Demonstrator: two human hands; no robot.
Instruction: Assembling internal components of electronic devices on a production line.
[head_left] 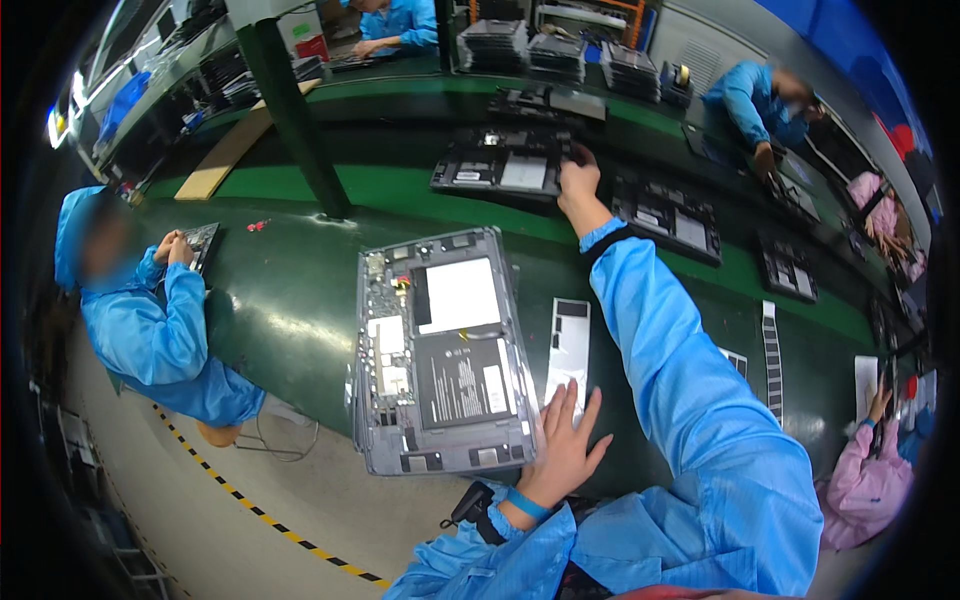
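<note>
A stack of grey device housings lies in front of me, and the top open housing (385, 460) shows a circuit board (378, 300), a white panel and a black battery (465, 385). My left hand (560, 455) is open, fingers spread, at the lower right corner of this stack. Its fingertips lie over the lower end of a pale strip sheet (568, 345) with dark patches. Stretched far forward, my right hand (578, 182) grips the right end of an open black device housing (480, 165) on the far belt. Part of its fingers is hidden.
More open housings (668, 215) line the belt, with another label strip (771, 360) nearer. A green post (290, 110) rises at the left. Co-workers in blue (150, 310) and pink (870, 480) sit around the green table (280, 320). Stacked housings (492, 45) stand at the back.
</note>
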